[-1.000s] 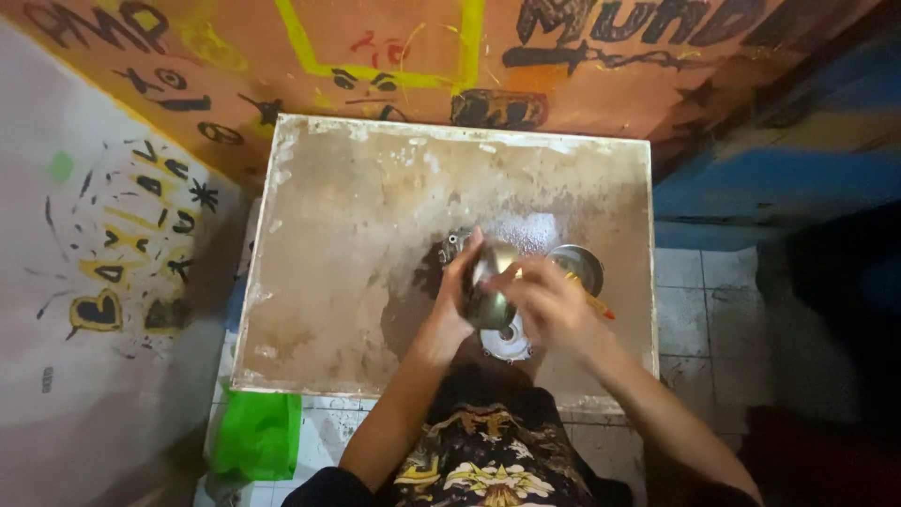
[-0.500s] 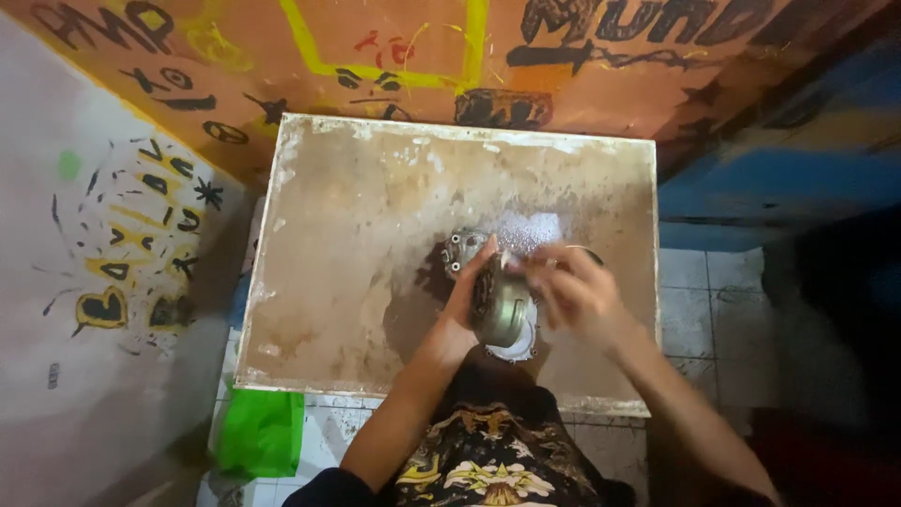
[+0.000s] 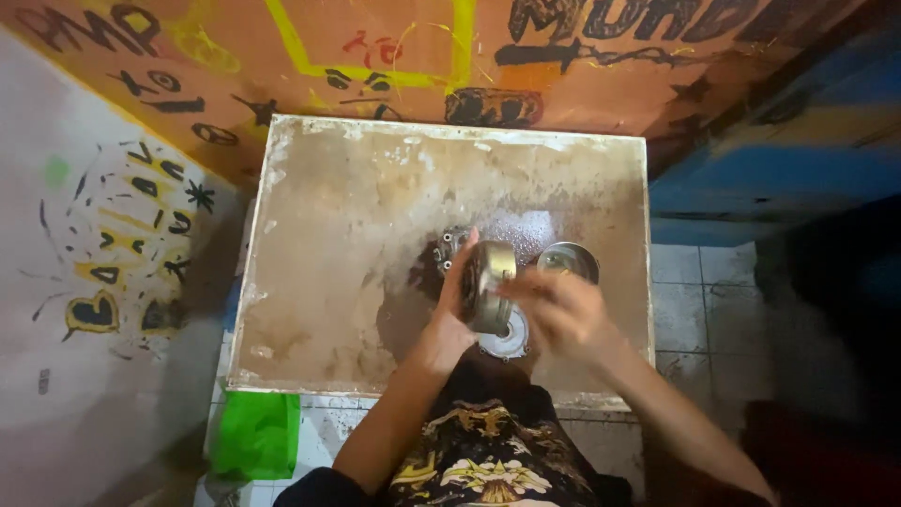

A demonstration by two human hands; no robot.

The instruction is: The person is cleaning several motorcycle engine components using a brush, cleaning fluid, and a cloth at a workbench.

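Your left hand (image 3: 449, 324) was closed around a round metal drum-shaped part (image 3: 488, 284), with the fingers wrapped on its left side and the thumb side under it. You held the part tilted on its edge, above the near right part of the bench (image 3: 347, 244), close to the near edge. Your right hand (image 3: 561, 312) was at the right side of the same part, but it was blurred, so I cannot tell how far it was open or if it really gripped the part.

Half a second before, the part sat lower and nearer to the near edge, and your right hand was higher, over the wet patch. Now the part was raised a little toward the middle, and your right hand came down beside it. The metal bowl (image 3: 569, 260), which your right hand mostly covered before, was now clearly visible just behind that hand, near the right edge of the bench.

A dark toothed metal piece (image 3: 449, 249) lay just behind your left hand, and a flat round disc (image 3: 507, 345) lay on the bench under the held part. A green bag (image 3: 255, 434) was on the floor at the near left corner.
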